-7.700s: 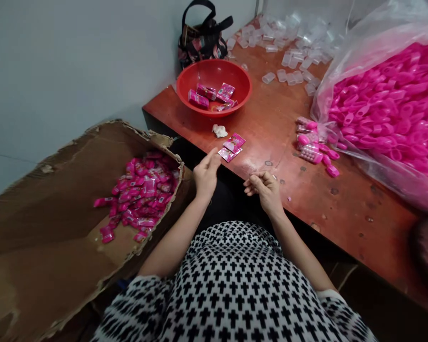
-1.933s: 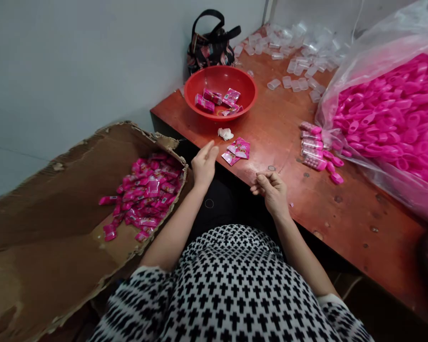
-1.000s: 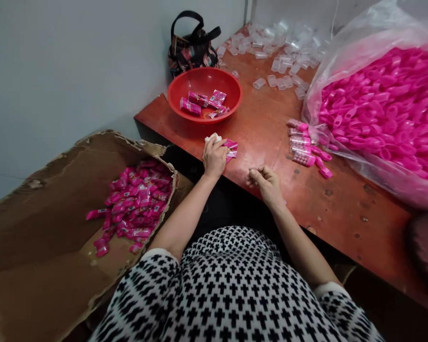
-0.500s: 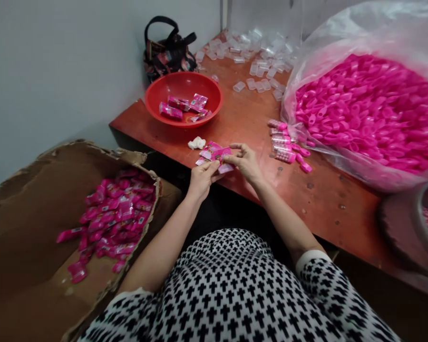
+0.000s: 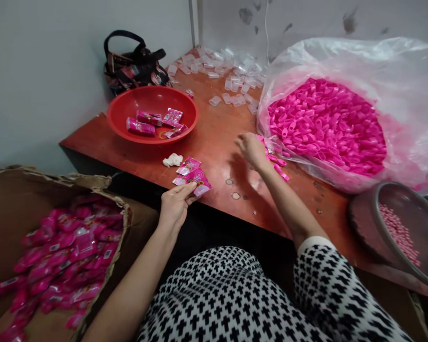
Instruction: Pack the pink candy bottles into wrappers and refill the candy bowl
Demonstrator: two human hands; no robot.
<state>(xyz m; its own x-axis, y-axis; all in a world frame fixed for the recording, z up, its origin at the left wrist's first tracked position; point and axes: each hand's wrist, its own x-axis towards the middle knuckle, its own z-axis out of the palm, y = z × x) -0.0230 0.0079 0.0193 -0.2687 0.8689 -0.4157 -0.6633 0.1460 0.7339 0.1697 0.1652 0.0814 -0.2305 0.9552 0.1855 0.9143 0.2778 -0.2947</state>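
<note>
My left hand (image 5: pixel 176 202) is closed on a pink printed plastic packet (image 5: pixel 199 179), pinching its lower end between thumb and fingers at the table's front edge. Another pink packet (image 5: pixel 189 165) lies right behind it, partly covered. My right hand (image 5: pixel 252 150) is over the table, its fingers apart and slightly blurred, at the left end of a small group of pink-handled pieces (image 5: pixel 278 162). That hand hides most of the group, including the clear bead-filled tubes seen earlier. Beside the packets lies a crumpled white lump (image 5: pixel 172 160).
A red bowl (image 5: pixel 116 128) holds several pink packets. Behind it sit a dark handbag (image 5: pixel 137 71) and scattered clear plastic cases (image 5: pixel 235 85). A large plastic bag (image 5: pixel 406 71) bulges with pink pieces (image 5: pixel 324 123). Grey basin (image 5: pixel 369 223) with pink beads at right; cardboard box (image 5: pixel 128 213) of filled packets at left.
My right hand has let go of the packet and moved right to the group of tubes. My left hand keeps hold of the packet. The view has turned rightward.
</note>
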